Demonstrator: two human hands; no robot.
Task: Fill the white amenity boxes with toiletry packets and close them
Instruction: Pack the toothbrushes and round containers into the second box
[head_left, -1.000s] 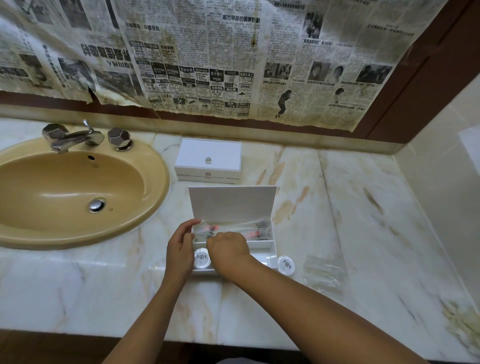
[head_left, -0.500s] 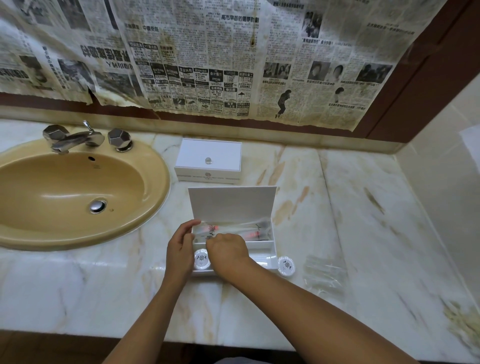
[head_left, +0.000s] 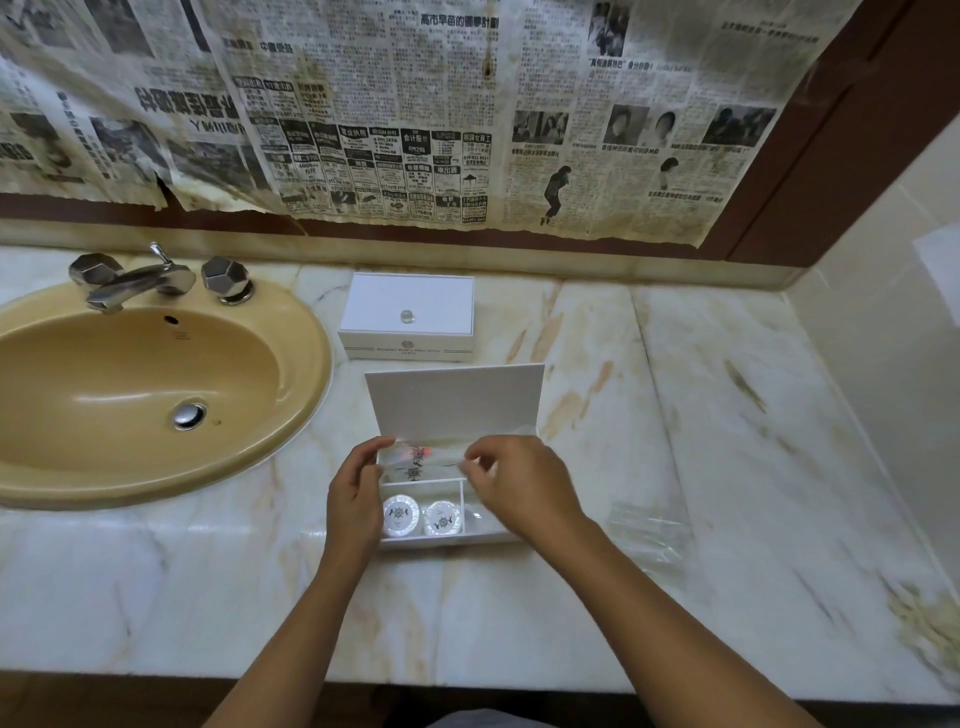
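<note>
An open white amenity box (head_left: 498, 538) stands mid-counter with its lid (head_left: 454, 400) raised. Clear toiletry packets (head_left: 418, 460) lie across its back compartment. Two round white packets (head_left: 401, 515) sit side by side in the front left compartment. My left hand (head_left: 356, 499) grips the box's left end, thumb at the back left corner. My right hand (head_left: 519, 483) is over the box's right half and pinches the right end of a clear packet. A second white box (head_left: 410, 317) stands closed behind.
A tan sink (head_left: 291, 332) with a chrome tap (head_left: 135, 280) fills the left of the marble counter (head_left: 727, 415). An empty clear wrapper (head_left: 649, 535) lies right of the open box. Newspaper covers the wall behind; a tiled wall closes the right side.
My right hand has moved from the front left compartment to the box's right half, uncovering two round packets there. The round packet beside the box is now hidden. My left hand has stayed.
</note>
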